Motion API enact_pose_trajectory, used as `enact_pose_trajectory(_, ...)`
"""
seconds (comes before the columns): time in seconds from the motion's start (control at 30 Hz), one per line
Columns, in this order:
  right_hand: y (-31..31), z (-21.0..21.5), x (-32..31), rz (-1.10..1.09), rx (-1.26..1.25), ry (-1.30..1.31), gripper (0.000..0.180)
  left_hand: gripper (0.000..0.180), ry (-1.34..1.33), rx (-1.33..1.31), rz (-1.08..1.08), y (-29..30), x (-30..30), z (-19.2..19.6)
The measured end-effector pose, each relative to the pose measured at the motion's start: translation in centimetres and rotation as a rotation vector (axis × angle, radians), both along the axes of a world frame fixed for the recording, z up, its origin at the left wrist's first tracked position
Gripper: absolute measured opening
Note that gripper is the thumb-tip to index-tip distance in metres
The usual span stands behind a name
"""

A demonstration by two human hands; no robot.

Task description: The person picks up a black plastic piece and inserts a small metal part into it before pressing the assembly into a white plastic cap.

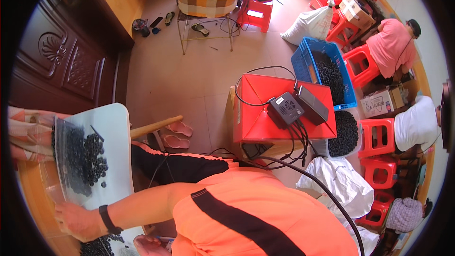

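Note:
My right hand (78, 220), with a black band on its wrist, reaches down at the left over the edge of a wooden surface (35, 185). Its fingers are curled and closed; what they grip is hidden. At the lower edge, my left hand (149, 245) is partly cut off, and its grip cannot be made out. Beyond the right hand, small round black pieces (90, 161) lie spread on a white board (118, 128), partly under a clear plastic sheet or wall. A thin black stick (97, 133) rests among them. More black pieces (102, 246) lie below the right hand.
Behind me, a red box (251, 118) carries black devices (286, 109) with cables. A blue crate (303, 61) and a clear tub (343, 135) hold black pieces. White sacks (339, 180) and red stools (377, 137) stand right, with several people seated. Pink slippers (177, 135) lie on the floor.

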State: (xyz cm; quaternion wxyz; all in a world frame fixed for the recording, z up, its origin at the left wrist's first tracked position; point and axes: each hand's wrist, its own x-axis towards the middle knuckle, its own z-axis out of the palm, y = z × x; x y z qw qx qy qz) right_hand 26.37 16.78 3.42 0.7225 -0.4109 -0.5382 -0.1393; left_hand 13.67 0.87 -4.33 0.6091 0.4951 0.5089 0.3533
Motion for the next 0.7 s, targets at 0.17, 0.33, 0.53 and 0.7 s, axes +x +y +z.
enact_pose_trajectory(0.17,-0.3,2.4,-1.8,0.120,0.061,0.009,0.010,0.034,0.009,0.034,0.011,0.3,0.7,0.5)
enact_pose_trajectory(0.33,0.3,1.8,-1.4,-0.007,0.257,0.104,0.011,0.034,0.048,0.035,0.034,0.6,1.0,0.1)
enact_pose_trajectory(0.53,2.3,-1.9,-1.2,0.177,0.050,0.022,0.011,0.034,0.079,0.009,0.068,0.8,2.1,-0.7)
enact_pose_trajectory(0.7,2.0,-2.2,-0.6,0.197,0.053,0.200,0.012,0.034,0.104,-0.016,0.092,1.5,2.7,-1.5)
